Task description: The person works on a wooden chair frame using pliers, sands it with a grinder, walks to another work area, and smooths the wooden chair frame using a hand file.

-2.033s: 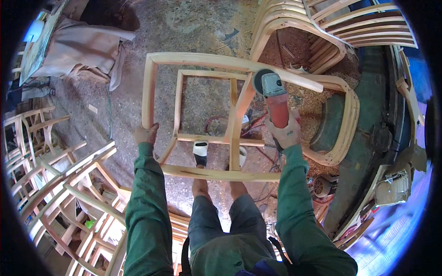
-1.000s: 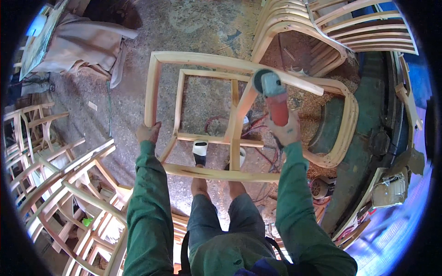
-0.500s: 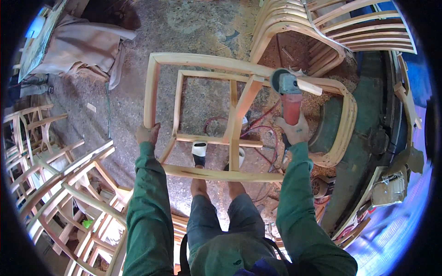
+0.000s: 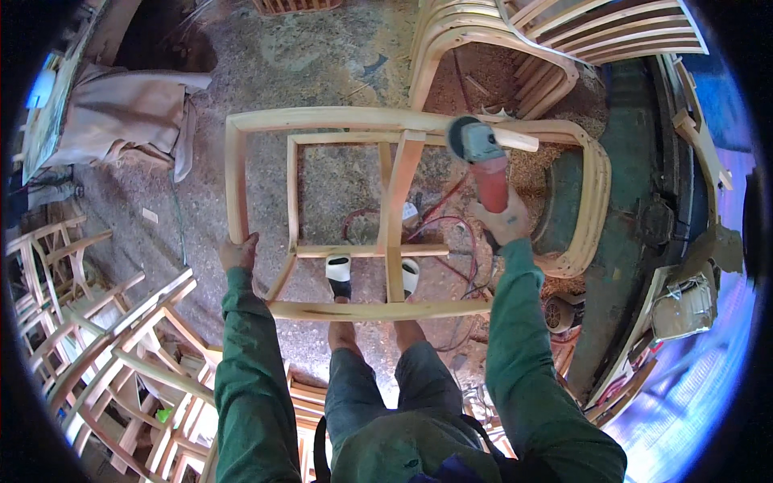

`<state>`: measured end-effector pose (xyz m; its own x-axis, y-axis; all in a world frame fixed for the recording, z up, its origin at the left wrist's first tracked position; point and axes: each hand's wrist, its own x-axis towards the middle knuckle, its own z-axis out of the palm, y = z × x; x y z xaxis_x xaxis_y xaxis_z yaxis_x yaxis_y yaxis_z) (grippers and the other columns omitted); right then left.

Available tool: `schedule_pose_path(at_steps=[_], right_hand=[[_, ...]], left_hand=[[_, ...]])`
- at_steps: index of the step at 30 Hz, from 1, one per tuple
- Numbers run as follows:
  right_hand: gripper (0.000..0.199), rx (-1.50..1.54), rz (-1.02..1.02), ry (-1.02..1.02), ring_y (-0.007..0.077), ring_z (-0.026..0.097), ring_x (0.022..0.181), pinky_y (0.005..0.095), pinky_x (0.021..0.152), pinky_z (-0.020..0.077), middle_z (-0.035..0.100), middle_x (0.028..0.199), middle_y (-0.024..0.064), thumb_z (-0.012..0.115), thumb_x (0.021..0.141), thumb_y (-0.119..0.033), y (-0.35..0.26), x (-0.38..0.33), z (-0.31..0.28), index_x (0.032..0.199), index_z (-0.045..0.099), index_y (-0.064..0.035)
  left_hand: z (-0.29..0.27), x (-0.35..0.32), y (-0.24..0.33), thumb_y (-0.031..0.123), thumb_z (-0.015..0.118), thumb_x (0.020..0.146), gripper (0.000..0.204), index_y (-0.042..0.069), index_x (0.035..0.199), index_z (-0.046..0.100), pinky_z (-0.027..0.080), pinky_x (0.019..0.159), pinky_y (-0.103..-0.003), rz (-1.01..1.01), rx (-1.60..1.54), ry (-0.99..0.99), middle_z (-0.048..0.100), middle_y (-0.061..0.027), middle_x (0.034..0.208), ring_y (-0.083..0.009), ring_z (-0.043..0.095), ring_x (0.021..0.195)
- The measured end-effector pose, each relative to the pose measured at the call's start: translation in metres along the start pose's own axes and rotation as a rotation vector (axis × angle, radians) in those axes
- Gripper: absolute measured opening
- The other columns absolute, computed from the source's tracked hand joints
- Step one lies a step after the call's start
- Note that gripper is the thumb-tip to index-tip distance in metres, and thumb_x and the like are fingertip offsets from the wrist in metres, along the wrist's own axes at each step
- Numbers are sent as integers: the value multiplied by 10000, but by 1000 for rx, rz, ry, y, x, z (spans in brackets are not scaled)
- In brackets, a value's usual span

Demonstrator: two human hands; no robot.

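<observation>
Item 1: wooden frame, pale and chair-like. It is lying across the middle of the view, in front of the person's legs, its top rail running from left to right and a smaller inner rectangle showing through it. A slanting post is rising to the top rail near the right-hand part.

Item 2: left hand. It is wrapping around the lower end of the frame's left post, thumb lying along the right side; the fingers are pinching the wood.

Item 3: grinder, red body, grey head. It is slanting up and to the left above the right part of the top rail.

Item 4: disc, dark and round, blurred. It is overlapping the top rail in this view, just right of the slanting post's upper end; whether it is touching the wood cannot be told.

Item 5: right hand. It is clasping the grinder's red body from below, the fingers partly hiding behind it.

Surroundings: white shoes are showing through the frame. A red cable is looping on the floor near the right hand. Wood shavings are lying right of the grinder. A curved frame is resting beyond them. Stacked frames are leaning at the upper right; chair frames are crowding the lower left. A beige cloth is draping at the upper left.
</observation>
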<state>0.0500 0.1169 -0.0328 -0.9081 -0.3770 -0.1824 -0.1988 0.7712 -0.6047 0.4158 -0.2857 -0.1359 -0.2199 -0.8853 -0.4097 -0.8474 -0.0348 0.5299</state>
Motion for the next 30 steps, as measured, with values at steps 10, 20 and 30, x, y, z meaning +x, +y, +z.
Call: schedule_pose_path(at_steps=[10,20,30], right_hand=[[441,329,280,131,126,627,719,274,574,537,646,918,44,799,757,-205,88,11,-60,1105,604,-17],[365,273,104,-243,131,615,644,296,559,501,634,755,41,806,717,-264,-104,23,42,933,638,-23],[409,405,-131,-560,125,587,608,292,570,490,621,769,49,789,691,-253,-269,44,148,967,597,-19]], left_hand=[[0,28,-56,451,816,637,551,-21,893,691,517,607,-454,-15,198,75,673,-217,710,-358,681,660],[-13,-9,15,425,790,654,507,4,923,707,533,744,-476,-79,280,99,687,-244,855,-402,683,830],[-24,-12,36,453,704,710,494,32,967,716,542,754,-462,-162,223,-87,697,-219,866,-383,690,820]])
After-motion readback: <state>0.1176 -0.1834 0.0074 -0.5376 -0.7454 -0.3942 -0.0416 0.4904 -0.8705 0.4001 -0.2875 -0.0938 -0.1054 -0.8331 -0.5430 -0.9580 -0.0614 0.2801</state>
